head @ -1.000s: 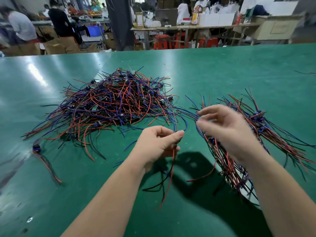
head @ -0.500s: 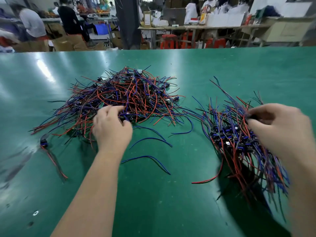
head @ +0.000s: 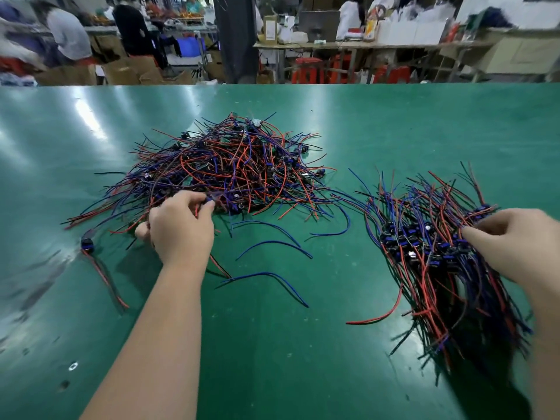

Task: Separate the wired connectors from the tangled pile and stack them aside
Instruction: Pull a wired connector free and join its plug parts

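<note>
The left hand [head: 181,228] reaches into the near edge of the tangled pile [head: 236,168], a heap of red, blue and black leads with small dark plugs, lying on the green table [head: 272,359]. Its thumb and forefinger are curled and pinch one wired connector [head: 210,202] with a blue body at the pile's rim, and a short piece of red lead shows just below the fingertips. The other fingers are folded under the palm.

To the right, well apart from the pile, lies the sorted stack [head: 430,247]. Its connectors are gathered in a band across the middle, and the leads fan out away from and toward the person. The right hand [head: 515,247] rests on the stack's right side with its fingers curled and the fingertips down among the blue plugs. Whether it grips a connector or only touches them cannot be told.

Between pile and stack, three loose blue wires [head: 272,247] curve over the bare table. One red wire [head: 378,318] sticks out from the stack's near left side. A single connector [head: 87,244] with red and dark leads lies alone, left of the left hand.

Beyond the table's far edge, blurred, are people [head: 66,34] at workbenches, cardboard boxes [head: 136,71] and red stools [head: 306,69].
</note>
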